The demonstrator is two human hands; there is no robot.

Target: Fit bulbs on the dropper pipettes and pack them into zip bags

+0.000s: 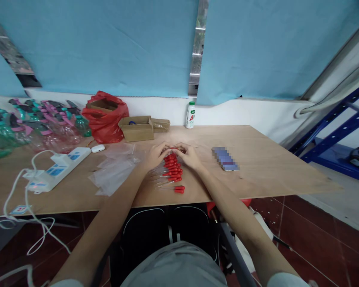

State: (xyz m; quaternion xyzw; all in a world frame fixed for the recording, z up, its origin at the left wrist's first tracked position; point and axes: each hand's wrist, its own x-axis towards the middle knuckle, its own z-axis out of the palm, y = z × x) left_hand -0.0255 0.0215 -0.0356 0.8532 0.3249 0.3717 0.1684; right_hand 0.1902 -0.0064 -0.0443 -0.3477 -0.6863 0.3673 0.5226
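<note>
The left hand (157,155) and the right hand (190,156) meet at the far end of a row of red-bulbed droppers (174,173), with their fingers bent toward each other. A small red piece (173,148) shows between the fingertips, but I cannot tell which hand grips it. The droppers lie on the wooden table (272,171), between the clear plastic bags (115,173) and a phone (225,158).

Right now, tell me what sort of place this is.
Likely a small workshop: many similar red-ended pieces lie on a wooden table, with thin plastic bags beside them and a crowd of plastic bottles toward the left.
</note>
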